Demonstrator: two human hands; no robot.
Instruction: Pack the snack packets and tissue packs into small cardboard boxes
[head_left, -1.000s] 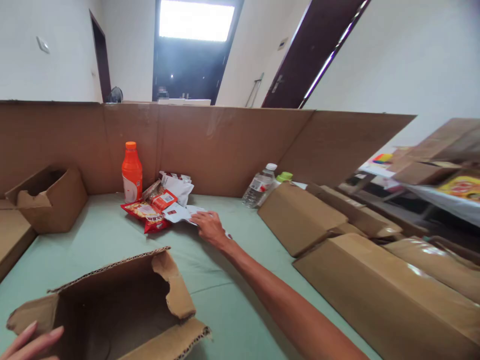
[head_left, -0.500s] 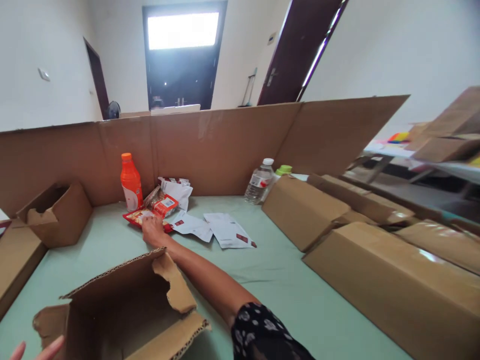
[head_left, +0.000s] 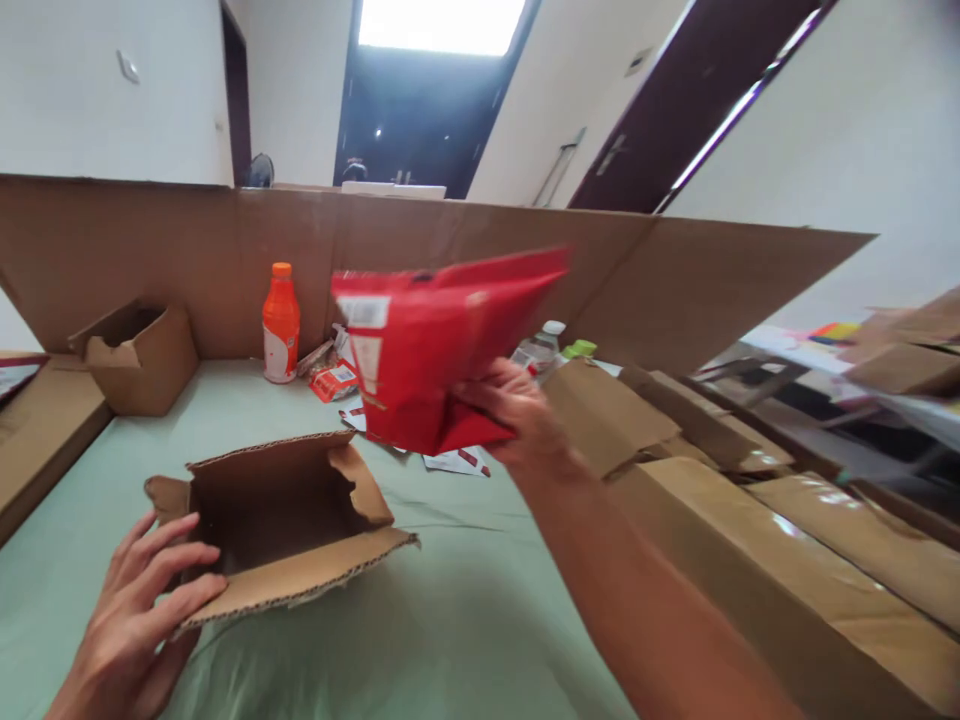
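My right hand (head_left: pixel 514 410) pinches a red snack packet (head_left: pixel 420 350) by its lower right corner, raised above the table. White labels show on the packet's left side; it is slightly blurred. Low on the left, my left hand (head_left: pixel 142 605) is closed over the left edge of a cardboard box (head_left: pixel 277 580), fingers over the rim and thumb underneath. The box is tilted with its torn flaps apart, and I see nothing inside its dark interior.
Behind stand an orange bottle (head_left: pixel 281 330), a smaller orange-red packet (head_left: pixel 334 382) and white pouches (head_left: pixel 459 461). A clear bottle (head_left: pixel 536 350) and a green cap (head_left: pixel 580 349) are beside several cardboard boxes (head_left: pixel 780 560) on the right. Another open box (head_left: pixel 142 365) sits left, before a cardboard wall (head_left: pixel 180 240).
My right hand has lifted the red packet off the table and brought it up and to the right. My left hand has taken hold of the box's edge. The view has shifted.
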